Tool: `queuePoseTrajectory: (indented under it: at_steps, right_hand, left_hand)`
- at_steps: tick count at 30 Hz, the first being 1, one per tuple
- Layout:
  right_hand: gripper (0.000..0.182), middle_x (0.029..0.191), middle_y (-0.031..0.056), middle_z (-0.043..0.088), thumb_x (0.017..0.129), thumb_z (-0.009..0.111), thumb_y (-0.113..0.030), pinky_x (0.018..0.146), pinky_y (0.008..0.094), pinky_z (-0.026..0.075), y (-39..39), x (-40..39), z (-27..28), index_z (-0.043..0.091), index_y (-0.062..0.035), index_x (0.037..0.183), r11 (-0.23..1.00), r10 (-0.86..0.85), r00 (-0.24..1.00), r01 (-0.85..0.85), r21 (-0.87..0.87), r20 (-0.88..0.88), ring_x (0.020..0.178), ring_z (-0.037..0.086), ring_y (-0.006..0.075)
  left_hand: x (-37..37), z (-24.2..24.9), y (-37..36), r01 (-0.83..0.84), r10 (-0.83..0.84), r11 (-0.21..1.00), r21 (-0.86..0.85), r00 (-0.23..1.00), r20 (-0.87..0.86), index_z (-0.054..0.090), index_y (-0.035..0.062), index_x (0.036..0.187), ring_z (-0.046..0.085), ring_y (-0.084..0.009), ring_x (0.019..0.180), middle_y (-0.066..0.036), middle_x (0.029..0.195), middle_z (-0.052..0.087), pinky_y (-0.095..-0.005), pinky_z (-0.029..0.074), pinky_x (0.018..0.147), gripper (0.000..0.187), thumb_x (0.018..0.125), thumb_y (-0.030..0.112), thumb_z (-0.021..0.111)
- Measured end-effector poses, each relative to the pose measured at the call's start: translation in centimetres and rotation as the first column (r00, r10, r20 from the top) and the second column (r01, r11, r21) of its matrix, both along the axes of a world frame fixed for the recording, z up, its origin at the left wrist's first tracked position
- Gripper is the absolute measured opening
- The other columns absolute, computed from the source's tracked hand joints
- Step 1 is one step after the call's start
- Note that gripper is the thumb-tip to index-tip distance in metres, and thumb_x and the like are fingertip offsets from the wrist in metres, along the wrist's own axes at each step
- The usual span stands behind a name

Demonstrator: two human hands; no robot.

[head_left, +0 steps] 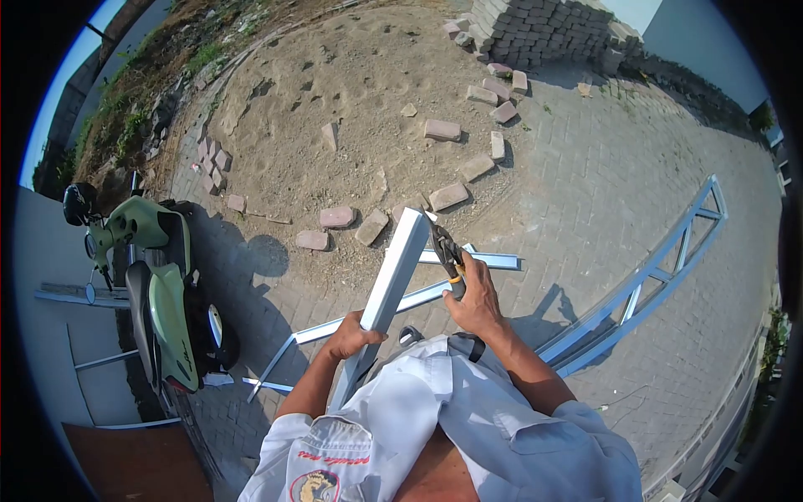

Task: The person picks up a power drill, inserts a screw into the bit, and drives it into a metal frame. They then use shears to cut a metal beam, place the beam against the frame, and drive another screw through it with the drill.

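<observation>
A long silvery metal channel [391, 272] rises at a slant in front of my body. My left hand [351, 336] is closed round its lower part. In my right hand [475, 303] is a pair of tin snips [449, 258] with dark and orange handles. Their jaws point up toward the channel's far end, right at its right edge. Below, on the paving, lie other thin metal strips [318, 329], partly hidden behind the channel and my hands.
To the right, a metal truss [634, 303] stretches over the paving [602, 192]. Loose bricks [449, 197] ring a sand heap [335, 100], with a stack of pavers [542, 33] behind. At the left stands a green scooter [171, 322].
</observation>
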State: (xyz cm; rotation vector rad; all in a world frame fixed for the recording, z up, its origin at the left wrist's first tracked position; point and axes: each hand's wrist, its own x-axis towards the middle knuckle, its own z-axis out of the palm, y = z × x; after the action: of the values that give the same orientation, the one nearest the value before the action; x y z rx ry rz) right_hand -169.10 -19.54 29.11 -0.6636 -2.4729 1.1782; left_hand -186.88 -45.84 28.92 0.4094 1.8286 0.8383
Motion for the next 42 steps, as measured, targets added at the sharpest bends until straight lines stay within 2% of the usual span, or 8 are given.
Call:
queuePoseTrajectory:
  at_steps: [19, 26, 29, 31, 34, 36, 39, 42]
  right_hand:
    - [0.089, 0.134, 0.0285, 0.051, 0.084, 0.079, -0.015, 0.110, 0.0524, 0.042, -0.2, 0.6, -0.8, 0.030, 0.0056, 0.156, 1.000, -0.016, 0.998, 0.014, 0.025, 0.065, 0.129, 0.050, 0.0452]
    - [0.087, 0.138, 0.0296, 0.050, 0.086, 0.078, -0.019, 0.110, 0.0522, 0.043, -0.2, 0.5, -0.2, 0.031, 0.0064, 0.155, 0.999, -0.009, 0.993, 0.014, -0.040, 0.120, 0.131, 0.050, 0.0462]
    - [0.086, 0.136, 0.0295, 0.052, 0.086, 0.077, -0.018, 0.109, 0.0519, 0.044, -0.1, 0.3, -0.3, 0.032, 0.0069, 0.155, 0.998, 0.006, 0.992, 0.001, -0.056, 0.129, 0.130, 0.052, 0.0462]
    - [0.085, 0.134, 0.0294, 0.054, 0.086, 0.077, -0.018, 0.109, 0.0517, 0.045, 0.0, 0.3, -0.4, 0.032, 0.0071, 0.154, 0.995, 0.021, 0.993, -0.010, -0.100, 0.114, 0.127, 0.055, 0.0464]
    - [0.070, 0.120, 0.0320, 0.059, 0.087, 0.077, -0.013, 0.097, 0.0519, 0.049, -0.4, 0.3, -1.5, 0.040, 0.0064, 0.143, 0.996, 0.000, 1.000, 0.000, -0.094, 0.002, 0.115, 0.061, 0.0480]
    - [0.058, 0.108, 0.0290, 0.062, 0.087, 0.076, -0.013, 0.089, 0.0505, 0.051, -0.6, 0.3, -1.5, 0.045, 0.0041, 0.132, 0.958, -0.023, 0.997, 0.041, -0.283, 0.068, 0.106, 0.065, 0.0462]
    - [0.045, 0.095, 0.0251, 0.063, 0.087, 0.076, -0.014, 0.081, 0.0495, 0.051, -0.7, 0.3, -0.9, 0.047, 0.0010, 0.117, 0.933, -0.036, 0.996, 0.061, -0.355, 0.076, 0.093, 0.067, 0.0447]
    - [0.046, 0.099, 0.0217, 0.063, 0.086, 0.077, -0.016, 0.082, 0.0467, 0.051, 0.3, 0.6, -2.3, 0.050, 0.0011, 0.119, 0.929, -0.059, 0.998, 0.063, -0.365, 0.022, 0.093, 0.065, 0.0411]
  left_hand:
    - [0.4, 0.7, 0.8, 0.021, -0.021, 0.999, -0.031, 1.000, -0.011, 0.072, -0.0102, 0.117, 0.071, -0.0269, 0.094, -0.019, 0.105, 0.076, -0.0383, 0.055, 0.089, 0.062, 0.069, 0.028, 0.085]
    - [1.0, 2.4, 1.4, 0.018, -0.019, 0.998, -0.068, 1.000, -0.014, 0.071, -0.0089, 0.121, 0.071, -0.0283, 0.098, -0.019, 0.109, 0.076, -0.0387, 0.054, 0.092, 0.066, 0.069, 0.030, 0.084]
    - [0.6, 1.4, 1.1, 0.046, -0.044, 0.996, -0.072, 0.999, 0.024, 0.070, -0.0085, 0.123, 0.071, -0.0289, 0.101, -0.020, 0.111, 0.075, -0.0388, 0.054, 0.094, 0.068, 0.070, 0.031, 0.083]
    - [0.7, 2.0, 1.3, 0.027, -0.025, 0.998, -0.056, 0.999, 0.036, 0.067, -0.0139, 0.122, 0.071, -0.0308, 0.100, -0.023, 0.110, 0.074, -0.0407, 0.055, 0.093, 0.075, 0.066, 0.033, 0.087]
    - [0.4, 1.0, 0.9, 0.031, -0.030, 0.999, -0.022, 0.997, 0.070, 0.066, -0.0161, 0.121, 0.071, -0.0311, 0.100, -0.024, 0.110, 0.074, -0.0419, 0.055, 0.092, 0.078, 0.065, 0.034, 0.088]
    - [0.4, 0.6, 0.6, 0.024, -0.023, 1.000, -0.016, 0.997, 0.072, 0.067, -0.0148, 0.121, 0.071, -0.0305, 0.101, -0.023, 0.110, 0.074, -0.0420, 0.055, 0.092, 0.075, 0.066, 0.033, 0.088]
    - [0.1, 0.2, 0.3, 0.017, -0.016, 1.000, -0.022, 0.999, 0.041, 0.069, -0.0115, 0.119, 0.071, -0.0289, 0.099, -0.020, 0.108, 0.075, -0.0408, 0.055, 0.092, 0.070, 0.067, 0.031, 0.087]
    - [-2.1, -0.3, -1.0, 0.006, -0.005, 0.999, 0.038, 0.999, -0.035, 0.074, -0.0078, 0.112, 0.071, -0.0258, 0.092, -0.016, 0.101, 0.076, -0.0385, 0.055, 0.088, 0.060, 0.067, 0.030, 0.085]
